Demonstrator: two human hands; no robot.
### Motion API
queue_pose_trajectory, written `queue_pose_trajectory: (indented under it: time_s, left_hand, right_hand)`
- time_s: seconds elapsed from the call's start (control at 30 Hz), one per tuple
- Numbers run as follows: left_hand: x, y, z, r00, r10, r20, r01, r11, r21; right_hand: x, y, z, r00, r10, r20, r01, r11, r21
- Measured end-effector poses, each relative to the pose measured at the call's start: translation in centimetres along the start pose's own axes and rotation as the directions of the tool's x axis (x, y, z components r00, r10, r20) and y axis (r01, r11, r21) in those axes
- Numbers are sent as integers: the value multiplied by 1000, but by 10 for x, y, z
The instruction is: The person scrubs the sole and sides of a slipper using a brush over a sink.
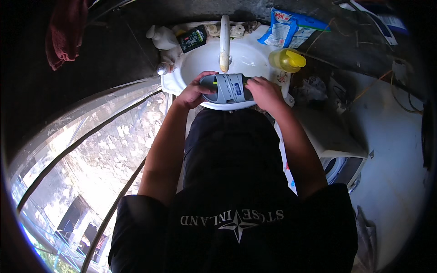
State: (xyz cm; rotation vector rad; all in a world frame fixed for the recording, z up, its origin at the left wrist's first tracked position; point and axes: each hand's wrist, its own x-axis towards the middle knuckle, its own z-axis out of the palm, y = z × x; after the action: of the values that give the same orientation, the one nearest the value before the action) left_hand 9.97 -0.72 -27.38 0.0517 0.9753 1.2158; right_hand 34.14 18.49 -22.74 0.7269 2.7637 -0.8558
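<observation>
A grey slide slipper [227, 88] with a wide slotted strap and a dark blue badge is held crosswise over the front rim of a white washbasin [191, 65]. My left hand [194, 91] grips one end of it, thumb on the footbed and fingers around the far edge. At the strap's other opening, my right hand [264, 90] has its fingers closed on a thin yellow-green thing [245, 84], mostly hidden. A bit of the same colour shows at the strap's left edge. Whether both bits are one piece is hidden by the strap. Above the slipper hangs the faucet spout [224, 44].
On the basin's back left stand a white pump bottle [163, 37] and a dark green packet [193, 38]. A blue plastic bag [290, 29] and a yellow spray bottle [287, 60] are at the right. A front-loading washing machine [338, 150] stands right; a window [102, 146] is left.
</observation>
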Motion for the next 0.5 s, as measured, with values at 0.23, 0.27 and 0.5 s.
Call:
queue_pose_trajectory:
  time_s: [0.23,0.27,0.5]
  left_hand:
    - [3,-3,2,997,68,-39,-68,998,-7]
    - [11,-6,5,998,52,-32,-53,998,-35]
    - [16,14,0,997,79,21,-80,996,48]
  right_hand:
    - [-2,32,-13,1000,-22,-22,22,1000,-17]
    - [7,28,-4,998,-50,-27,49,998,-34]
    - [8,31,-16,996,-20,-91,19,1000,-17]
